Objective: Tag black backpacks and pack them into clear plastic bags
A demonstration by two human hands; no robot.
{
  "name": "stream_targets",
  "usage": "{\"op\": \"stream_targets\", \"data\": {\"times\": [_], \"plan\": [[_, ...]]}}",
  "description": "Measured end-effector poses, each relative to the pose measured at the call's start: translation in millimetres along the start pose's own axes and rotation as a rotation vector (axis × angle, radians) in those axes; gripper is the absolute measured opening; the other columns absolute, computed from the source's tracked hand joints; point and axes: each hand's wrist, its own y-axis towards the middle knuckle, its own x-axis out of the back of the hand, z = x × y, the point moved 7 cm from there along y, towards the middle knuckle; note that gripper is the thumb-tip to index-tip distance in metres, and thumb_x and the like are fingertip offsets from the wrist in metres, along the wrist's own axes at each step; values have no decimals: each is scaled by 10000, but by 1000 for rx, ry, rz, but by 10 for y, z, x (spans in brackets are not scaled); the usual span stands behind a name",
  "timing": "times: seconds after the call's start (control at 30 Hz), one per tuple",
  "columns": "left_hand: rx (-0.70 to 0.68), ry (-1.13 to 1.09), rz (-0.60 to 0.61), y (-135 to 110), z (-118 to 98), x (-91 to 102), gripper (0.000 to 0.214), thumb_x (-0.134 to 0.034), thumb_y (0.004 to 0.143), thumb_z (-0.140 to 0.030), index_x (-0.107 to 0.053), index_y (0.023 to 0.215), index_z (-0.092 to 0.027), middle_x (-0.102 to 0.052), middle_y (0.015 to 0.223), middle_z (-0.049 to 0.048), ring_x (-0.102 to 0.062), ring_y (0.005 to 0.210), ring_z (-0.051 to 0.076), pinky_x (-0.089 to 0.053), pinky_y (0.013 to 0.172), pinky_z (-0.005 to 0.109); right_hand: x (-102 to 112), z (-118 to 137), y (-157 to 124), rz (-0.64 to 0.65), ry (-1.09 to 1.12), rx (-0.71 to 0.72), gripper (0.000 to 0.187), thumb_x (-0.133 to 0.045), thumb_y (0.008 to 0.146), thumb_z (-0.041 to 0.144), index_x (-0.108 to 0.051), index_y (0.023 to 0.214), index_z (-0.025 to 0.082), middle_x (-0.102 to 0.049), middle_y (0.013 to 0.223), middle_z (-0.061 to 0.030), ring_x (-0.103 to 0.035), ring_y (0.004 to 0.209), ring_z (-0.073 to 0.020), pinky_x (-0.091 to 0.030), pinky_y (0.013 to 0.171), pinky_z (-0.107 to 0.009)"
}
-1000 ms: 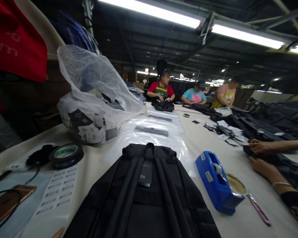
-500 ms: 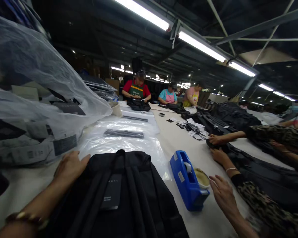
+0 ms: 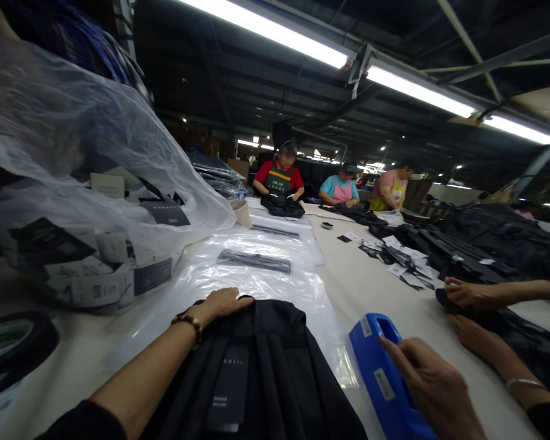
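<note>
A black backpack [image 3: 275, 379] lies straps up before me, with a dark hang tag [image 3: 228, 385] on it. At its top edge, my left hand [image 3: 222, 307] is closed on the fabric, hiding the top handle. Over the blue tape dispenser [image 3: 376, 366] is my right hand [image 3: 433, 382], its thumb and forefinger drawn toward each other. Whatever it pinches, if anything, cannot be made out. The hand covers much of the dispenser, including the tape roll. Clear plastic bags [image 3: 256, 284] lie in a stack just beyond the backpack.
A clear sack [image 3: 114, 244] of tags and cards stands at left, near a black tape roll [image 3: 16, 345]. Loose cards [image 3: 403, 256] and black bags [image 3: 476, 250] cover the table's right side. A co-worker's hands [image 3: 479, 311] work close to my right; several people stand farther back.
My left hand has moved from beside the backpack onto its top edge. My right hand has come over the tape dispenser from its right side. The camera view has shifted left.
</note>
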Motion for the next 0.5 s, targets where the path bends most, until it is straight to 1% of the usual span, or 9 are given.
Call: {"op": "stream_targets", "data": {"times": [0.03,0.07,0.13,0.2,0.27,0.33,0.4,0.47,0.5], "plan": [[-11,2,26,29,-7,-37,542,-430,757,-602,-674,923,-147,-689,1032,149,-628,986,311,-464,826,364,-203,219,50,93,21,23,472,-391,820,639,-502,584,245,-560,576,-8,-545,539,-169,-440,559,-300],[-18,3,41,46,-9,-66,517,-461,737,-597,-676,892,-154,-697,998,147,-638,955,312,-470,793,358,-394,393,116,117,44,41,466,-360,846,607,-494,587,244,-565,590,-16,-551,559,-177,-433,551,-302],[-20,2,32,47,-4,-85,471,-521,699,-587,-672,857,-170,-702,964,134,-642,928,310,-468,756,349,-849,643,270,183,129,125,325,-392,861,470,-570,728,233,-636,781,-60,-609,726,-209,-476,682,-330],[-11,-4,-23,4,7,-51,442,-545,696,-582,-657,847,-183,-699,950,120,-635,934,302,-456,755,344,-1283,700,440,225,162,157,255,-393,842,305,-621,910,214,-652,963,-97,-622,889,-222,-477,821,-357],[-9,-15,-99,-72,10,19,401,-539,728,-567,-635,830,-191,-696,920,97,-632,918,281,-441,750,331,-1618,661,584,270,191,185,329,-401,808,228,-625,1046,196,-616,1137,-115,-585,1048,-231,-446,929,-384],[-19,-27,-177,-162,1,105,361,-532,763,-548,-608,789,-196,-688,869,69,-631,870,249,-425,733,309,-1823,605,674,324,231,226,353,-460,778,229,-637,1081,200,-572,1241,-105,-517,1168,-248,-397,1008,-414],[-33,-39,-242,-240,-11,182,346,-544,777,-536,-577,726,-196,-672,812,46,-621,818,219,-406,715,289,-1928,581,693,380,285,279,317,-577,727,266,-671,1028,232,-568,1264,-70,-468,1225,-259,-330,1072,-423],[-46,-54,-285,-290,-19,231,351,-577,769,-528,-545,666,-194,-650,758,28,-605,775,197,-389,694,274,-1977,584,658,404,344,307,280,-676,687,303,-687,964,263,-596,1230,-37,-484,1209,-249,-316,1087,-403],[-50,-62,-300,-302,-19,243,356,-590,764,-523,-532,645,-193,-640,736,22,-598,755,189,-381,678,268,-1992,587,629,393,373,299,269,-685,708,323,-679,970,263,-605,1214,-34,-508,1181,-238,-342,1070,-403]]}}
